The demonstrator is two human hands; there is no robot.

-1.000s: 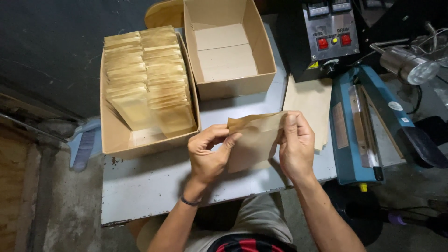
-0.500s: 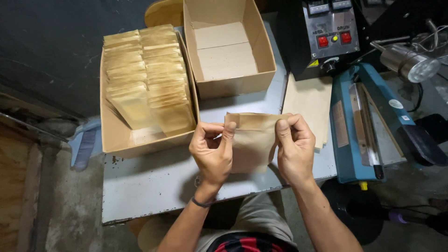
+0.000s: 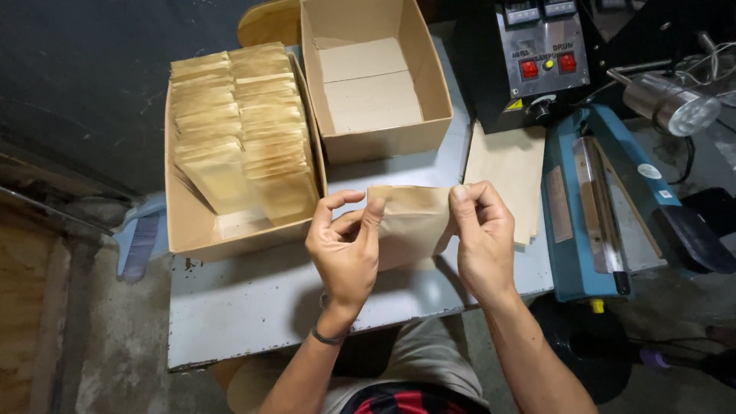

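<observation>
I hold a small brown paper bag (image 3: 414,218) above the grey table (image 3: 253,299), its top edge pinched from both sides. My left hand (image 3: 346,249) grips the bag's left top corner between thumb and fingers. My right hand (image 3: 481,234) grips the right top corner. A flat stack of the same brown bags (image 3: 510,165) lies on the table just beyond my right hand.
A cardboard box (image 3: 192,230) packed with rows of brown bags stands at the left. An open cardboard box (image 3: 383,142) with only flat card inside stands behind the bag. A blue heat sealer (image 3: 594,207) and a black control unit (image 3: 537,57) sit at the right.
Both hands have drawn the bag nearer and slid up to its top corners. The left thumb has lifted off the bag's face.
</observation>
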